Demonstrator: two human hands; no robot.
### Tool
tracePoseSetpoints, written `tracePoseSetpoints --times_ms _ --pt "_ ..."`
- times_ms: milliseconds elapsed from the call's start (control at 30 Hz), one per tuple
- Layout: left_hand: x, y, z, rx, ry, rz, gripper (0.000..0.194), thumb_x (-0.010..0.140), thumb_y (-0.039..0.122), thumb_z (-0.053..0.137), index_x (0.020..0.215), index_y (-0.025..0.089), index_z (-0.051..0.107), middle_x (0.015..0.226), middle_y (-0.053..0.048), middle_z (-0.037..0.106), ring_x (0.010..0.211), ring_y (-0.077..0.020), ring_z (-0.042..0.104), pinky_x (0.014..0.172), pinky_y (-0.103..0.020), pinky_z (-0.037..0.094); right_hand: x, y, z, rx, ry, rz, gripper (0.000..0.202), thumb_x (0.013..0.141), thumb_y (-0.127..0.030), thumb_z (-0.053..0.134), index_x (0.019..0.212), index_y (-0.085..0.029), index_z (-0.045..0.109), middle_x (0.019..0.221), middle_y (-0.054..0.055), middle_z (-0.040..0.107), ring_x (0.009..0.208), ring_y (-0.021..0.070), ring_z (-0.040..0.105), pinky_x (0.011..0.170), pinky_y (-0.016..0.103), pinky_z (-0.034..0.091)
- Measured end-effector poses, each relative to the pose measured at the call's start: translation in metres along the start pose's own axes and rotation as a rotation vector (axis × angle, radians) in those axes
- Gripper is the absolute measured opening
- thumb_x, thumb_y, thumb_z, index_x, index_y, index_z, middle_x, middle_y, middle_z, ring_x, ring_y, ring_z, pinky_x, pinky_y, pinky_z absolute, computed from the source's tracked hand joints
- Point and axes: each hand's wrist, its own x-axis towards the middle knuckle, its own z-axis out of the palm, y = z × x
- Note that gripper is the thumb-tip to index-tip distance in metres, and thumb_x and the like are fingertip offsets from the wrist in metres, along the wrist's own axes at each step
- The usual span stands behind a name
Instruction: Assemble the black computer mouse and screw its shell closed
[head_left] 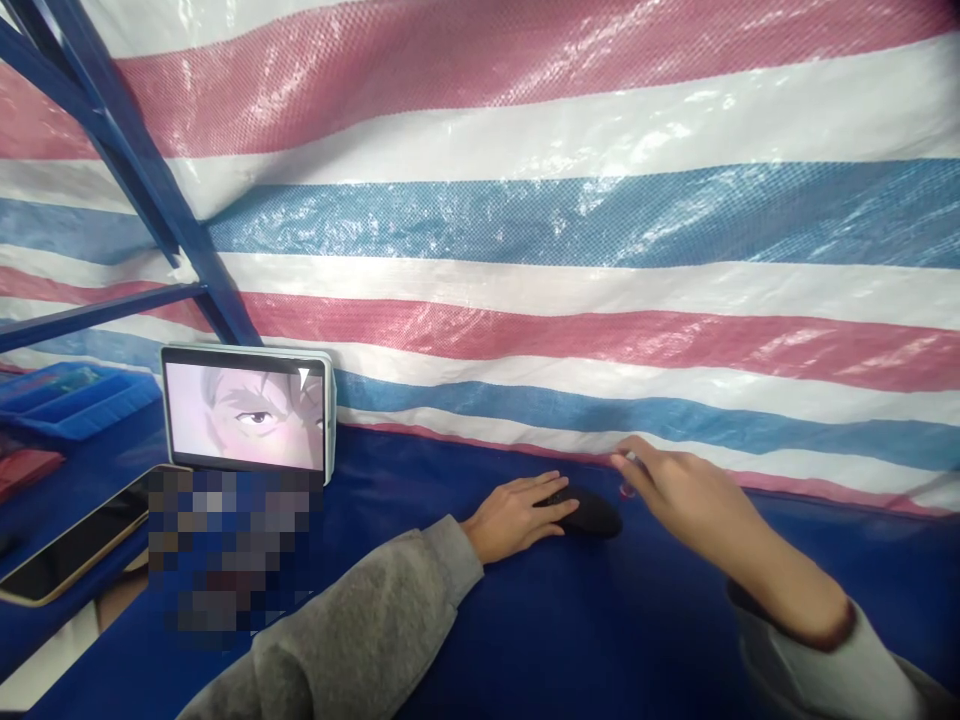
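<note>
On the dark blue table, my left hand lies with its fingers stretched out and a little apart. Its fingertips rest on the near left end of a black, rounded, mouse-shaped object. Just right of that object, my right hand is raised above the table with thumb and fingers pinched together. Between them is a small, partly clear thing with a reddish lower end; most of it is hidden by the fingers, and its kind cannot be made out.
A tablet showing a cartoon face stands at the left. Near it lie a dark phone and a blue divided tray. A striped plastic sheet hangs behind the table, beside a blue metal frame.
</note>
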Motion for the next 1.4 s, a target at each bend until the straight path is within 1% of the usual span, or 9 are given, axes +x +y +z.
tracePoseSetpoints --times_ms 167,433,500,667,900,1067,1133,1267,1400 --pt "-0.0003 -0.0009 0.0001 -0.01 0.005 -0.006 0.041 0.1 0.041 0.044 0.134 0.021 0.053 0.143 -0.009 0.05 0.135 -0.021 0.045 0.11 -0.034 0.043 -0.0011 -0.0022 -0.0055 0.01 -0.015 0.027 0.031 0.091 -0.027 0.036 0.11 -0.021 0.059 0.094 0.007 0.074 0.082 0.0243 0.069 0.067 0.032 0.043" --pt "0.0004 0.0 -0.0019 -0.032 -0.01 -0.022 0.04 0.1 0.04 0.045 0.136 0.023 0.051 0.144 -0.008 0.049 0.135 -0.0209 0.045 0.109 -0.035 0.043 -0.0012 -0.0013 -0.0044 0.015 -0.016 0.006 0.037 0.097 -0.041 0.031 0.098 -0.024 0.064 0.072 0.005 0.072 0.068 0.0231 0.067 0.061 0.031 0.04" --pt "0.0005 -0.0002 -0.0019 -0.03 -0.012 -0.023 0.04 0.1 0.04 0.046 0.135 0.023 0.052 0.144 -0.008 0.049 0.135 -0.0211 0.045 0.109 -0.035 0.043 -0.0024 -0.0004 -0.0055 -0.006 -0.031 0.035 0.038 0.096 -0.043 0.031 0.101 -0.023 0.063 0.076 0.006 0.073 0.073 0.0249 0.068 0.062 0.032 0.041" --pt "-0.0002 -0.0016 0.0003 -0.057 0.009 -0.052 0.041 0.099 0.043 0.047 0.134 0.023 0.053 0.143 -0.008 0.05 0.133 -0.02 0.047 0.109 -0.034 0.043 -0.0034 -0.001 -0.0071 0.02 0.014 0.038 0.032 0.09 -0.026 0.038 0.111 -0.021 0.062 0.095 0.007 0.073 0.084 0.0241 0.068 0.069 0.033 0.044" --pt "-0.0003 -0.0014 0.0 -0.066 0.003 -0.054 0.04 0.099 0.042 0.048 0.134 0.024 0.054 0.143 -0.008 0.05 0.133 -0.0201 0.047 0.109 -0.034 0.043 -0.0002 -0.0023 -0.0038 0.048 0.008 0.061 0.037 0.096 -0.04 0.032 0.104 -0.021 0.064 0.072 0.005 0.072 0.071 0.0239 0.068 0.063 0.031 0.043" --pt "-0.0005 -0.0016 0.0005 -0.06 0.009 -0.054 0.041 0.099 0.042 0.048 0.134 0.024 0.054 0.143 -0.008 0.05 0.133 -0.0196 0.048 0.109 -0.034 0.043 -0.0004 -0.0012 -0.0034 -0.003 0.082 0.041 0.035 0.092 -0.028 0.035 0.111 -0.019 0.064 0.095 0.008 0.074 0.08 0.0241 0.069 0.067 0.033 0.044" --pt "-0.0004 -0.0014 0.0004 -0.057 0.011 -0.061 0.041 0.099 0.043 0.048 0.134 0.024 0.054 0.143 -0.008 0.05 0.132 -0.0193 0.049 0.109 -0.034 0.043 -0.0001 -0.0011 -0.0032 0.009 0.092 0.023 0.035 0.092 -0.027 0.036 0.111 -0.02 0.064 0.092 0.007 0.074 0.078 0.0234 0.069 0.067 0.032 0.044" --pt "0.0002 -0.0007 -0.0002 -0.039 0.015 -0.036 0.04 0.1 0.042 0.045 0.134 0.023 0.053 0.143 -0.008 0.05 0.133 -0.0196 0.048 0.109 -0.034 0.043 0.0008 -0.0016 -0.0038 -0.009 0.013 0.06 0.039 0.097 -0.039 0.03 0.103 -0.021 0.064 0.074 0.006 0.072 0.072 0.0253 0.069 0.062 0.032 0.042" --pt "0.0005 -0.0008 -0.0008 -0.025 0.01 -0.011 0.04 0.101 0.041 0.044 0.135 0.022 0.053 0.143 -0.008 0.05 0.135 -0.0205 0.045 0.11 -0.035 0.041 0.0018 -0.0014 -0.0036 -0.003 0.001 0.063 0.037 0.094 -0.029 0.034 0.117 -0.019 0.06 0.088 0.008 0.075 0.084 0.0264 0.069 0.069 0.034 0.044"
